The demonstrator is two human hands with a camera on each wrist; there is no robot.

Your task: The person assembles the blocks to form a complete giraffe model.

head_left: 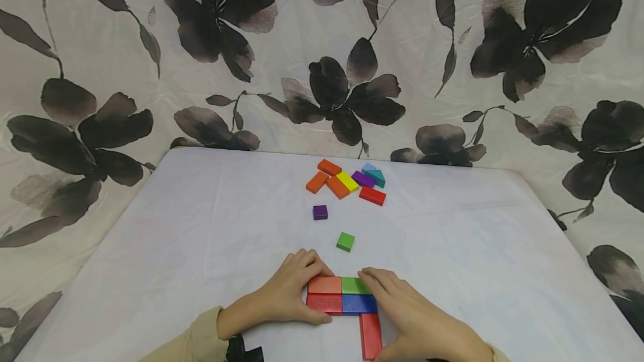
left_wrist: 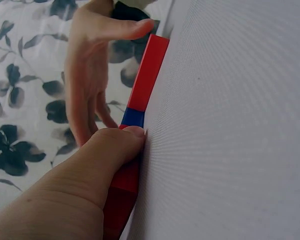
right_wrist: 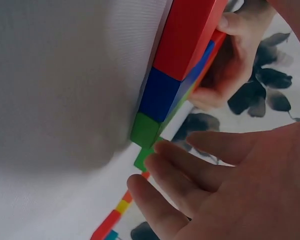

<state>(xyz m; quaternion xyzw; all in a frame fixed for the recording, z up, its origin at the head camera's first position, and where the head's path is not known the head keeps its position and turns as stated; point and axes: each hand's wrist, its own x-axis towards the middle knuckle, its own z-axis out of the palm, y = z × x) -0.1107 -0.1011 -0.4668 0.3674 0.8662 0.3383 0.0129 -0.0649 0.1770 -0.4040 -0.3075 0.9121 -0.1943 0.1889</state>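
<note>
Wooden blocks lie edge to edge in front of me: an orange block (head_left: 324, 285) and a green block (head_left: 354, 285) behind, a red block (head_left: 323, 304) and a blue block (head_left: 359, 304) before them. Another red block (head_left: 370, 337) runs toward me from the blue one. My left hand (head_left: 294, 289) pinches the left end, thumb against the red block's near side, fingers behind the orange block. Along the right side rests my right hand (head_left: 420, 317), its fingertips by the green block. Its fingers (right_wrist: 185, 175) look loosely extended in the right wrist view, gripping nothing.
A green block (head_left: 345, 242) and a purple block (head_left: 320, 212) lie singly beyond my hands. Farther back is a loose cluster with several orange blocks (head_left: 329, 167), a yellow block (head_left: 348, 181), a red block (head_left: 372, 195) and a teal block (head_left: 376, 177). White cloth (head_left: 201, 228) covers the table.
</note>
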